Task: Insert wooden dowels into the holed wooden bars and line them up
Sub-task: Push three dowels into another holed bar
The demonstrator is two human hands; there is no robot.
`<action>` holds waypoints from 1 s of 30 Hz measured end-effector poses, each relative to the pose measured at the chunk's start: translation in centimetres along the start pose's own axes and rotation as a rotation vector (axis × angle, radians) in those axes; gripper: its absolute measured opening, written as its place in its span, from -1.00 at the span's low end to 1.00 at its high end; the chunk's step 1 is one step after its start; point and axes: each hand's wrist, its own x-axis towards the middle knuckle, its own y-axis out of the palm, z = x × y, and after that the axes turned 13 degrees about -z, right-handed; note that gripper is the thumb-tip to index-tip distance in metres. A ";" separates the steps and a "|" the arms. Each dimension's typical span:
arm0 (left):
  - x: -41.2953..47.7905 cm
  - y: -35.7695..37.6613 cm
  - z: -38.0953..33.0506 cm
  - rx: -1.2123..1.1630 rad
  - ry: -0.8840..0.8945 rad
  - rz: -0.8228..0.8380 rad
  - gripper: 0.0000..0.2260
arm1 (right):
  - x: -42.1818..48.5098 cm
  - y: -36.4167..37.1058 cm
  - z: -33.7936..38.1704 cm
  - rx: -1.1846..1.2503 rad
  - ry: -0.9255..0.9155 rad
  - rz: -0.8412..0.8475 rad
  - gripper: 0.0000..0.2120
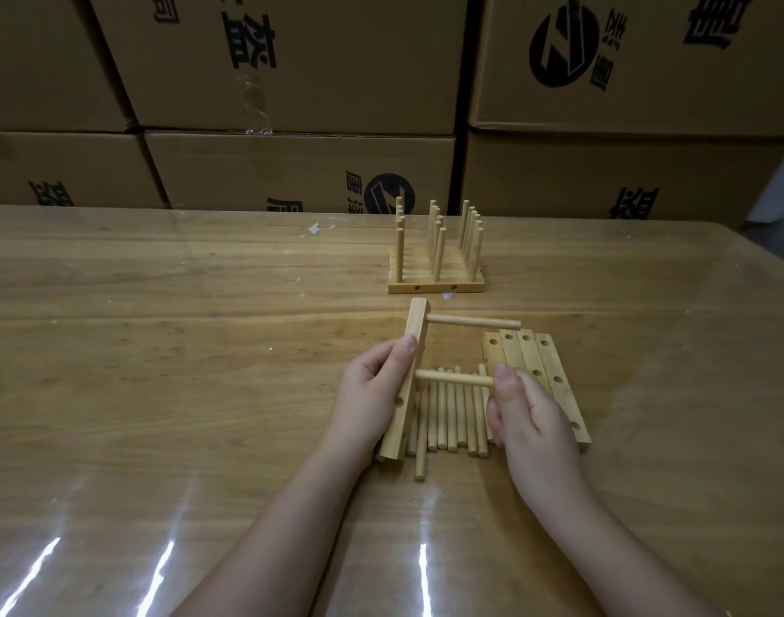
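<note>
My left hand (372,389) grips a holed wooden bar (403,394) that stands on edge, tilted, near the table's middle. One dowel (472,322) sticks out of the bar's far hole, pointing right. A second dowel (452,378) sits with its left end at the bar's middle hole, and my right hand (528,416) pinches its right end. Loose dowels (448,416) lie side by side under my hands. Several bare holed bars (532,362) lie flat to the right, partly hidden by my right hand. Finished bars with upright dowels (434,260) stand in a row farther back.
The wooden table (158,349) has a glossy clear cover with glare near the front edge. Stacked cardboard boxes (292,82) form a wall along the table's far side. A scrap of white tape (316,229) lies near the back.
</note>
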 end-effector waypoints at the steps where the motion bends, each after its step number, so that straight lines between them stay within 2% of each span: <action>1: 0.0 0.0 0.0 0.006 -0.002 -0.002 -0.76 | 0.0 0.0 -0.2 0.020 -0.010 -0.002 -0.54; 4: 0.1 -0.1 -0.2 -0.010 -0.021 -0.024 -0.74 | 0.1 -0.1 -0.4 0.066 -0.035 -0.041 -0.58; 7: 0.2 -0.2 -0.5 -0.076 -0.062 -0.105 -0.61 | 0.0 -0.2 -0.2 0.006 -0.138 -0.048 -0.66; 9: 0.3 -0.3 -0.6 -0.132 -0.080 -0.155 -0.57 | -0.4 -0.1 -0.1 -0.144 -0.218 0.081 -0.72; 12: 0.5 -0.4 -0.6 -0.193 -0.095 -0.215 -0.61 | -0.9 0.3 0.1 -0.408 -0.381 0.373 -0.76; 14: 0.7 -0.5 -0.6 -0.260 -0.135 -0.265 -0.63 | -1.1 0.5 0.2 -0.479 -0.498 0.535 -0.77; 17: 0.7 -0.5 -0.7 -0.319 -0.175 -0.300 -0.62 | -1.6 0.7 0.2 -0.517 -0.569 0.689 -0.67; 20: 0.7 -0.5 -0.7 -0.340 -0.176 -0.301 -0.67 | -2.2 1.3 0.2 -0.546 -0.655 0.713 -0.63; 24: 0.7 -0.4 -0.7 -0.339 -0.164 -0.278 -0.68 | -1.9 1.2 0.3 -0.557 -0.621 0.659 -0.62; 30: 0.7 -0.5 -0.5 -0.357 -0.162 -0.274 -0.68 | -1.8 1.0 0.1 -0.598 -0.683 0.553 -0.74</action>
